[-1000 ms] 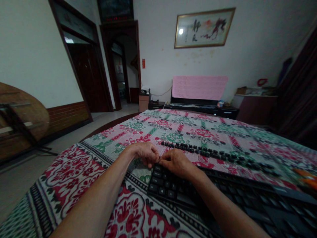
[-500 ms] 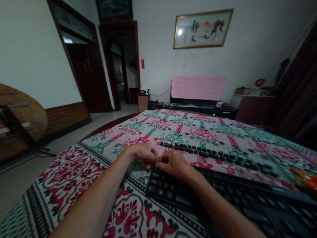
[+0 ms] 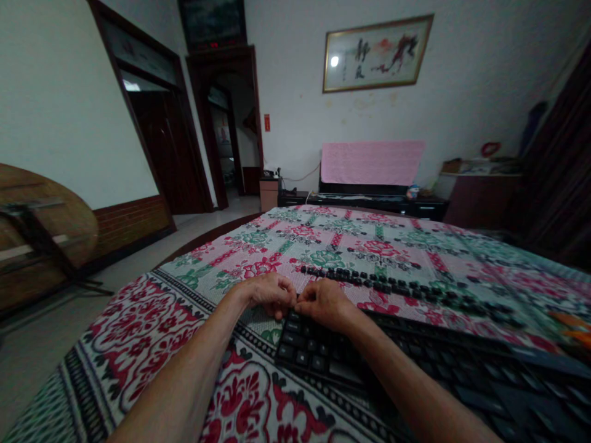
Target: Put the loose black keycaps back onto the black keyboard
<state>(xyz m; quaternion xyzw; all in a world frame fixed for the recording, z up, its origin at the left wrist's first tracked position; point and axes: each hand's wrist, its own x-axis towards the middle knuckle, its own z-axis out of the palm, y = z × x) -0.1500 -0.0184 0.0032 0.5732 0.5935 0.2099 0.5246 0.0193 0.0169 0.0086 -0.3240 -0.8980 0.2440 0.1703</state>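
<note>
One floral tablecloth [image 3: 305,237] bears the keyboard [image 3: 452,363]; a framed picture [image 3: 378,54] hangs beyond.

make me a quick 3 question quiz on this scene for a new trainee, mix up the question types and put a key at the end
1. True or false: the small black pieces lie on the patterned tablecloth, beyond the keyboard.

2. The left hand and right hand are close together at which part of the keyboard?
a) its far left corner
b) its middle
c) its right end

3. Fill in the colour: the draped cloth below the framed picture is ____.

Key: 1. True; 2. a; 3. pink
</note>
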